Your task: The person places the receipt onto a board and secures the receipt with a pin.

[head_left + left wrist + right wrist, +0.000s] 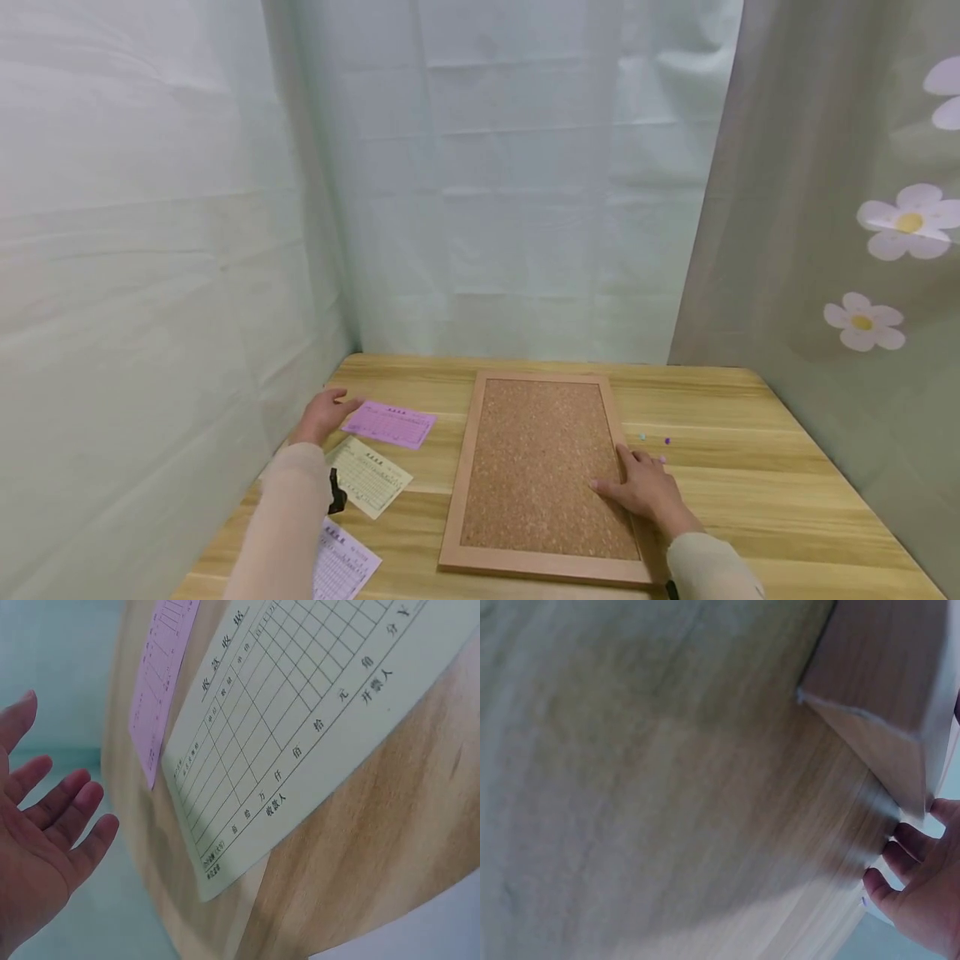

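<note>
A cork board (551, 467) with a light wooden frame lies flat on the table. My right hand (641, 487) rests at its right edge, thumb over the cork and the other fingers along the outer side of the frame. In the right wrist view, those fingertips (901, 862) sit low beside the frame (889, 750). At the left, my left hand (324, 415) is by the near-left corner of a pink printed slip (390, 423), fingers spread and loosely bent. A pale yellow slip (369, 477) lies just below it, partly behind the left forearm.
A white-lilac slip (341, 562) lies nearest at the left, partly covered by the sleeve. Several tiny push pins (667, 441) are scattered right of the board on the wooden table (757, 500). Fabric curtains (495, 183) enclose the table at the back and both sides.
</note>
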A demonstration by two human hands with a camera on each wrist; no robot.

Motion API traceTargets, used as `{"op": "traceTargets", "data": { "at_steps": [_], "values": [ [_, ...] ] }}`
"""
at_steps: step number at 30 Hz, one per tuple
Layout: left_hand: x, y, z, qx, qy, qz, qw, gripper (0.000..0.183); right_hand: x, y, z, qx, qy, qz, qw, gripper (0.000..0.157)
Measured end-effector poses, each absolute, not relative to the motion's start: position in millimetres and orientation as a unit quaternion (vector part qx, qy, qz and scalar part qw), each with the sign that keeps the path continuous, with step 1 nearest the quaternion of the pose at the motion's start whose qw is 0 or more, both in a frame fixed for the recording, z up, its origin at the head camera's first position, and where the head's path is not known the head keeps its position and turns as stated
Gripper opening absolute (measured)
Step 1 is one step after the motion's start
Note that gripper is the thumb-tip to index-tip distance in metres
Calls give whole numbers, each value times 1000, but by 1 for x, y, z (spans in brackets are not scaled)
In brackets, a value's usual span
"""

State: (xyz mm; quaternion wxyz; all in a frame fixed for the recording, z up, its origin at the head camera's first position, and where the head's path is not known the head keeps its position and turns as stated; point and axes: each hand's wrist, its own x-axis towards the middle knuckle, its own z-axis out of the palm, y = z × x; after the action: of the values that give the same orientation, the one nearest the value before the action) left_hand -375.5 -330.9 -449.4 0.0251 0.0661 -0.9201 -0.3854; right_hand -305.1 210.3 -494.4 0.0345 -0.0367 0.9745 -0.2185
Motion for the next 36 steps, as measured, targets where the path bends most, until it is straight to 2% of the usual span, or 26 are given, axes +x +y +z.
{"op": "traceTargets", "data": {
  "at_steps": [11,18,36],
  "values": [
    [-382,-340,-463,104,-896,-431,10,64,-306,211,-496,-40,976,-213,28,101],
    [-379,-340,-465,100,-907,-408,25,59,-304,211,-498,-45,976,-212,21,100],
    [-384,-343,-484,159,-879,-449,1,64,-305,211,-500,-49,977,-207,12,98]
  ]
}}
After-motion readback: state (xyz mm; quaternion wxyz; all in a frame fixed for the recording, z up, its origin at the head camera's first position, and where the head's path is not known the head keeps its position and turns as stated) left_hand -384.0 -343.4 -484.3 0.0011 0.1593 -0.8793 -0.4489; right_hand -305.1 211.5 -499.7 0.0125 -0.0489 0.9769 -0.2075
